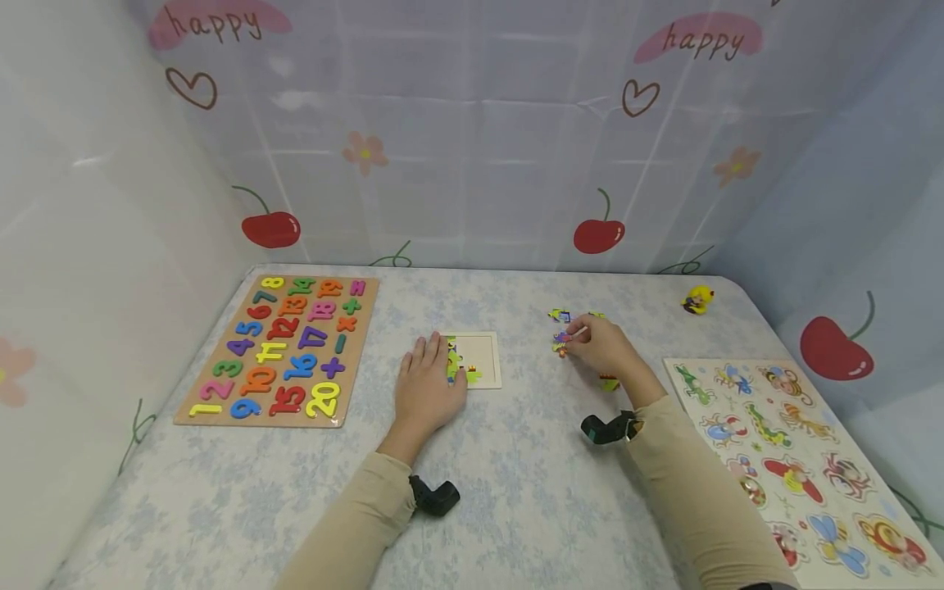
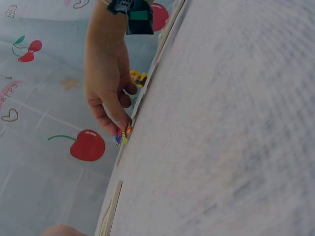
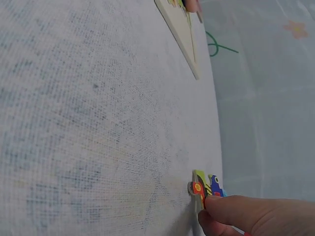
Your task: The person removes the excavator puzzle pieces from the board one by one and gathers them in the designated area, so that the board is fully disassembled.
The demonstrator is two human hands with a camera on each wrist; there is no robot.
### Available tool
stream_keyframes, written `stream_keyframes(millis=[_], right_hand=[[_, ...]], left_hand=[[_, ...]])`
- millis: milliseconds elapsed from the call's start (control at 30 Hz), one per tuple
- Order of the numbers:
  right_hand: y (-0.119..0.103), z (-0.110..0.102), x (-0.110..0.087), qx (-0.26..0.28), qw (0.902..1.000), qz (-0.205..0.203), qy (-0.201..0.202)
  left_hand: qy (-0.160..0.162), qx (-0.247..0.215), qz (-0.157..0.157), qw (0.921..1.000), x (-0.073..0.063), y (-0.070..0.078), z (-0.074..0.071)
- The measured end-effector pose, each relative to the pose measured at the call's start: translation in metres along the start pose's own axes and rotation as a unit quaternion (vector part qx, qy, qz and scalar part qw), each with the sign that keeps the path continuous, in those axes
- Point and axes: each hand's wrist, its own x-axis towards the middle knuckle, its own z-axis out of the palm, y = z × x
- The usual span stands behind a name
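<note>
My left hand lies with straight fingers over the left side of a small wooden puzzle tray. Green and purple pieces sit in the tray's left part, partly hidden by the fingers. To the right of the tray, my right hand pinches a colourful puzzle piece between thumb and fingers, tilted up close over the table in the right wrist view. A blue piece with an eye shows just behind it. Other loose pieces lie around this hand, one of them beside the wrist.
On the left lies a number board with coloured digits. A board with animal and insect pictures lies at the right, under the right forearm. A small yellow figure stands at the back right, before the printed curtain.
</note>
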Motion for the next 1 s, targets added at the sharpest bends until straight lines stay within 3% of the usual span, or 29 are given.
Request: stream_keyframes(millis=[300, 567, 1000], right_hand=[[0.0, -0.001, 0.004, -0.048, 0.9989, 0.0, 0.003], [-0.006, -0.004, 0.001, -0.137, 0.99, -0.027, 0.024], [-0.033, 0.024, -0.01, -0.04, 0.9957, -0.083, 0.009]], left_hand=[[-0.001, -0.005, -0.001, 1.0, -0.001, 0.001, -0.001], [0.003, -0.007, 0.0, 1.0, 0.0, 0.001, -0.001], [0.003, -0.032, 0.008, 0.9994, 0.0, -0.001, -0.003]])
